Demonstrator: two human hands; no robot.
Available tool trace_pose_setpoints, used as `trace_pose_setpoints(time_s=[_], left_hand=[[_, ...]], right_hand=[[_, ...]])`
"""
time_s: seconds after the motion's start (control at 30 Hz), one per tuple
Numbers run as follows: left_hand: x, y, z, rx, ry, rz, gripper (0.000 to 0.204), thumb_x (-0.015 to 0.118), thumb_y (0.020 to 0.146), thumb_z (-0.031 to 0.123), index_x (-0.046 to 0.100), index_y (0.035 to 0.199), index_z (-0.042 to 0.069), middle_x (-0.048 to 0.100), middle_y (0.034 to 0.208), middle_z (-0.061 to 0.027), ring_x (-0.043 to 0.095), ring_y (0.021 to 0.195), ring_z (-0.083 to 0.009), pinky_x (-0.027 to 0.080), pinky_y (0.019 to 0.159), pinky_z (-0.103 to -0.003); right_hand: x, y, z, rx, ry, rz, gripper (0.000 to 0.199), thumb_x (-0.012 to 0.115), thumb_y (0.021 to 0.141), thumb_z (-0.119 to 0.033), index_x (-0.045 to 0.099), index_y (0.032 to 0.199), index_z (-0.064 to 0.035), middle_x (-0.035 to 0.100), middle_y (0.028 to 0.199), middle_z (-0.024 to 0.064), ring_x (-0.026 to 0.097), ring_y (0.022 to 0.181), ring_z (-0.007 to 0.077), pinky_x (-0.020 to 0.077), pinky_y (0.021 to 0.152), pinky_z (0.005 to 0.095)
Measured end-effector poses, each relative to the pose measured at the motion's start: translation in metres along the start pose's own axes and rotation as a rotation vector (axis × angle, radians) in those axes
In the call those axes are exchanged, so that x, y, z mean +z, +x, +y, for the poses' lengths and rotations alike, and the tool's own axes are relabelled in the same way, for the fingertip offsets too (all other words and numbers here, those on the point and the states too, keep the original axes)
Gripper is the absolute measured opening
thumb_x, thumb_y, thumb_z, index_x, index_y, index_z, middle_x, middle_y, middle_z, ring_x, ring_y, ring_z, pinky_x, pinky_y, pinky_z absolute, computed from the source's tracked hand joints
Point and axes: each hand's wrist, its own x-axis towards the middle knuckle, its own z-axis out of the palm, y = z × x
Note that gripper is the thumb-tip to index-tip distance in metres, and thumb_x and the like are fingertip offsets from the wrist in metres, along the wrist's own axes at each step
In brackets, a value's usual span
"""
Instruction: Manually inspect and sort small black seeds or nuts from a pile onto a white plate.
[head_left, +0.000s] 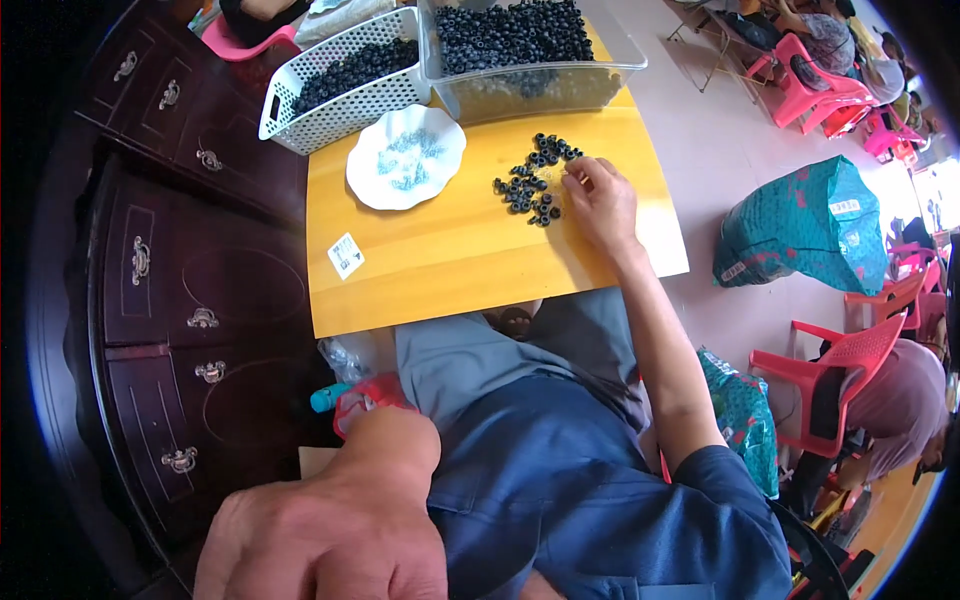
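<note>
A loose pile of small black ring-shaped parts [527, 187] lies on the yellow table [440, 265]. At the pile's right side is my right hand [603, 205], its thumb and fingers pinched together; what is between the fingertips is too small to make out. My left hand [325, 540] is raised very large at the lower left, away from the tabletop. Its back and knuckles show, while the fingers are hidden past the lower edge. Left of the pile, a white scalloped plate [366, 185] bears many tiny clear or silvery pieces [410, 158].
Behind the plate stand a white perforated basket [350, 118] and a clear plastic bin [545, 92], both holding many black parts. Dark drawers [200, 260] border the left. Teal sacks [790, 225] and pink chairs [835, 375] stand at right, with people nearby. A white label [346, 256] lies on the table.
</note>
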Motion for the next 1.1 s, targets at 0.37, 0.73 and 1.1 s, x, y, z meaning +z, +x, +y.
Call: trace_pose_setpoints(time_s=[0.37,0.73,1.1], left_hand=[[0.011,-0.008,0.009,-0.023,0.008,-0.075,0.027,0.050,0.095,0.003,0.066,0.074,-0.001,0.066,0.089,-0.0225,0.065,0.073,-0.0285,0.050,0.064,-0.032],[-0.011,-0.038,0.012,0.074,0.244,-0.014,0.019,0.058,0.094,0.010,0.060,0.080,-0.002,0.066,0.072,-0.0191,0.060,0.054,-0.0231,0.051,0.050,-0.034],[-0.036,-0.092,0.004,-0.090,0.604,0.468,0.016,0.064,0.088,0.015,0.060,0.085,-0.001,0.065,0.077,-0.0182,0.060,0.063,-0.0233,0.050,0.058,-0.033]], right_hand=[[0.049,0.032,-0.052,-0.264,-0.170,-0.214,0.012,0.068,0.081,-0.018,0.072,0.088,-0.0094,0.069,0.086,0.0082,0.067,0.085,0.0276,0.0533,0.075,0.0390],[0.075,0.042,-0.058,-0.290,-0.519,-0.395,0.015,0.062,0.082,-0.023,0.070,0.081,-0.0100,0.069,0.086,0.0102,0.066,0.088,0.0294,0.0495,0.078,0.0425],[0.069,0.021,-0.068,-0.359,-0.416,-0.347,0.006,0.060,0.080,-0.015,0.065,0.077,-0.0124,0.064,0.078,0.0063,0.064,0.082,0.0273,0.0478,0.073,0.0427]])
